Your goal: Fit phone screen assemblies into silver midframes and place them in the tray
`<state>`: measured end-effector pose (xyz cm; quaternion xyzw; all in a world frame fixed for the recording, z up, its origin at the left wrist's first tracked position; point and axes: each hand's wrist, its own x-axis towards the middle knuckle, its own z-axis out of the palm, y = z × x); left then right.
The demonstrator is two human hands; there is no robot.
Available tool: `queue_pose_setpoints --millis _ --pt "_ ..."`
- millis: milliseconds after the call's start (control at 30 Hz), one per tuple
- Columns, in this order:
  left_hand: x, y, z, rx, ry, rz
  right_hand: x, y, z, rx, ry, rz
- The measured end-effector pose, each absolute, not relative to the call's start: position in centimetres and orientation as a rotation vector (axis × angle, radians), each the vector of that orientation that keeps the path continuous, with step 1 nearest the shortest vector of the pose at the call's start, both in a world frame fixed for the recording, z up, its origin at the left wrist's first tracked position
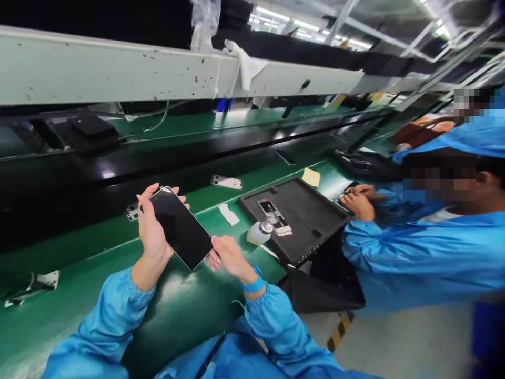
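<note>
A smartphone (182,227) with a dark screen and a pale edge is held up above the green bench, tilted toward me. My left hand (153,231) wraps round its far left end, thumb along the near edge and fingertips showing behind the far edge. With thumb and fingers, my right hand (231,257) pinches the near right corner. A small clear strip, perhaps film, shows at the phone's upper end. Behind my left hand, a phone part (132,212) lies partly hidden on the dark belt.
Right of my hands stand a bottle (258,233) with a metal top and a black tray (302,202) with phone parts. White paper (229,215) lies beside them. Another phone frame (226,182) rests on the belt (165,181). A co-worker in blue (426,237) sits at the right.
</note>
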<state>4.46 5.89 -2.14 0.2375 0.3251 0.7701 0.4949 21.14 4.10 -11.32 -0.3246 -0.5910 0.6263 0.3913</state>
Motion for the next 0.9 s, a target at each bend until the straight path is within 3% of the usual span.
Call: queue_pose_setpoints --millis 167,333,533,800,900 --pt "4.4 6.4 -2.3 0.545 0.755 1.76 21.0 3.7 -11.4 -0.826 -1.464 1.564" --pt "5.2 6.0 -3.5 0.708 0.724 1.376 22.3 5.2 -10.1 -0.896 -1.362 1.172" --pt "7.2 5.6 -6.2 0.811 0.819 0.947 22.8 5.2 -11.4 -0.932 -1.304 1.343" --pt "8.5 4.0 -7.0 0.968 0.828 0.942 25.1 3.9 -12.2 -0.817 -1.331 1.349" --pt "9.5 6.7 -6.2 0.924 0.835 1.051 31.1 4.3 -11.6 -0.801 -1.391 1.088"
